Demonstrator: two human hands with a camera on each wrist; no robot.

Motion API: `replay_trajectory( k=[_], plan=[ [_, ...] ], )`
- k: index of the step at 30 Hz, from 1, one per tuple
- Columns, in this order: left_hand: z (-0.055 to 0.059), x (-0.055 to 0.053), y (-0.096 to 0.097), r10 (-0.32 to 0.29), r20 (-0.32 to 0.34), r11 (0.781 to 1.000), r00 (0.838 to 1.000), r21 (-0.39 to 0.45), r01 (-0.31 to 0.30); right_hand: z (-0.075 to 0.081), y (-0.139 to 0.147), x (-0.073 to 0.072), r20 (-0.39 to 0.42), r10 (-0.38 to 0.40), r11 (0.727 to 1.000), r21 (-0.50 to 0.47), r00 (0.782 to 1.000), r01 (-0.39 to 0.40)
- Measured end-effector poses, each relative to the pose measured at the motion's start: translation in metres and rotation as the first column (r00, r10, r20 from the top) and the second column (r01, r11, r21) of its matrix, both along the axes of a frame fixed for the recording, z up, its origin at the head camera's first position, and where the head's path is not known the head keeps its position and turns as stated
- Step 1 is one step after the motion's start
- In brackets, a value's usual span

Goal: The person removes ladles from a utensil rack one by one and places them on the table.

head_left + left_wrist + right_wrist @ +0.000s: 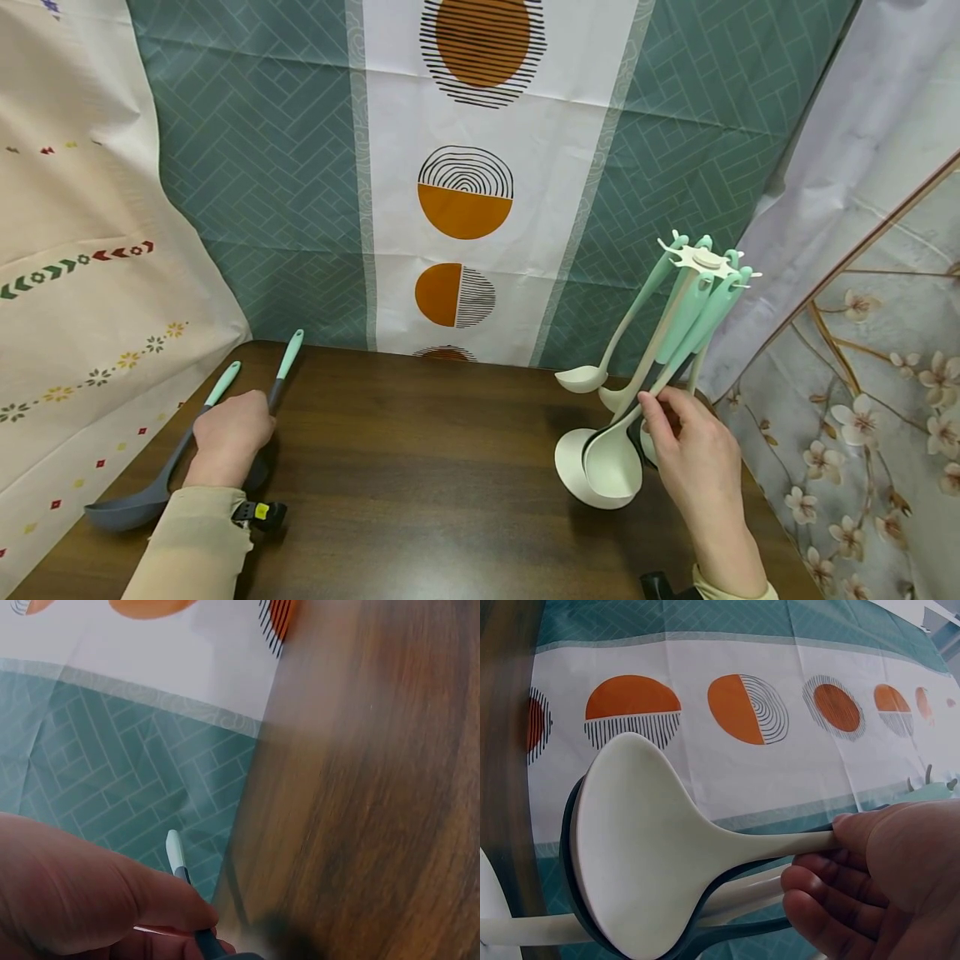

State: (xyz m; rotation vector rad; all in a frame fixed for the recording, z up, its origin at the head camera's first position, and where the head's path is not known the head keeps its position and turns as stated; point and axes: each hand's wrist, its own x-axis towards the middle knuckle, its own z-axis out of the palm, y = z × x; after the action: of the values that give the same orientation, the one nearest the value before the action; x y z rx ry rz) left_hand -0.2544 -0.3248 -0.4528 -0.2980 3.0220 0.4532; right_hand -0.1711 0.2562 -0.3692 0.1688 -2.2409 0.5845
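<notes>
On the left, my left hand [234, 429] pinches the dark grey shaft of a utensil with a mint handle [289, 354]. Its dark head shows only partly beside my wrist, so its kind is unclear. Left of that hand lies a dark grey ladle [131, 508], its mint handle pointing away. Over on the right, my right hand [697, 454] pinches the shank of a cream ladle [641, 847] with thumb and fingers. This ladle hangs by its mint handle from a cream utensil rack [707, 260]. A dark utensil [571, 855] hangs close behind its bowl.
Several other utensils hang around the rack, including a small cream ladle [582, 379] on its left. The rack's round white base [573, 467] stands on the brown wooden table [420, 467]. A patterned curtain [292, 167] hangs behind the table, with more cloth at both sides.
</notes>
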Motion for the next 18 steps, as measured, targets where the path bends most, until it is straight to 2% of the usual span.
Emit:
replay_trajectory(
  k=[18],
  plan=[
    [-0.007,-0.002,-0.012,0.023,0.031,1.0,0.999,0.015,-0.024,-0.002,0.0,0.0,0.0,-0.002,1.0,-0.003,1.0,0.002]
  ],
)
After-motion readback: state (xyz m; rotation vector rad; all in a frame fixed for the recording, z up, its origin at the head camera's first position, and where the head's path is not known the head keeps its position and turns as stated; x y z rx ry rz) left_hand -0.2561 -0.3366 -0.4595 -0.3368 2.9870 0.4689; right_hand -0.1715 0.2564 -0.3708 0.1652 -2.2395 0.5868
